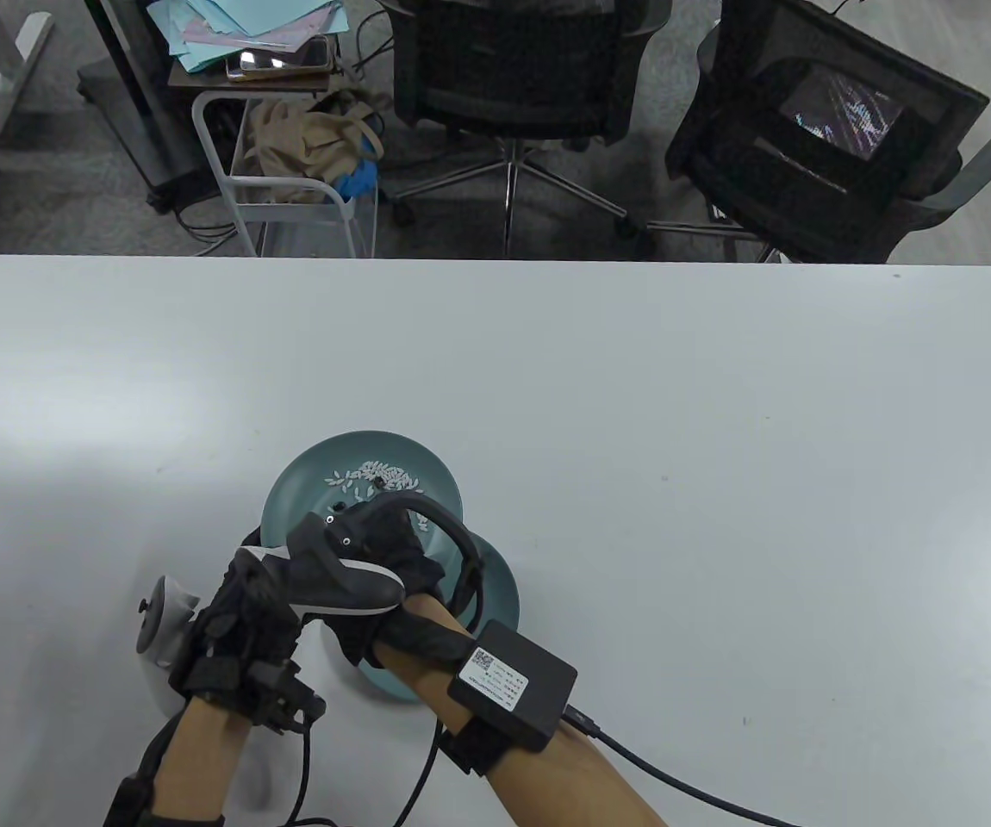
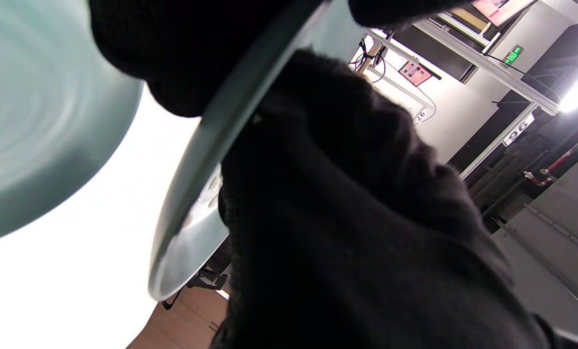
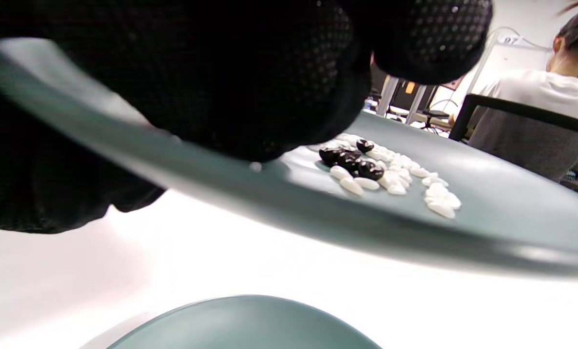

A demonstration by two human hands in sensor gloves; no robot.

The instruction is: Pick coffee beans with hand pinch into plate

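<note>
The beans (image 3: 349, 161), dark among white grains (image 3: 415, 179), lie on the far plate (image 1: 306, 482), just beyond the right hand (image 1: 392, 560), whose fingers (image 3: 269, 87) bunch over the plate's near rim; whether they pinch a bean I cannot tell. The left hand (image 1: 246, 620) sits beside it, its grip hidden. A near plate (image 1: 500, 586) lies under the right wrist. Bare surface (image 1: 719, 431) opens rightward and beyond.

Both gloved hands are reaching in side by side, the left hand (image 1: 241, 616) just beside the right hand (image 1: 375, 560); the right forearm is crossing inward, fingers (image 3: 279, 82) curling down.
</note>
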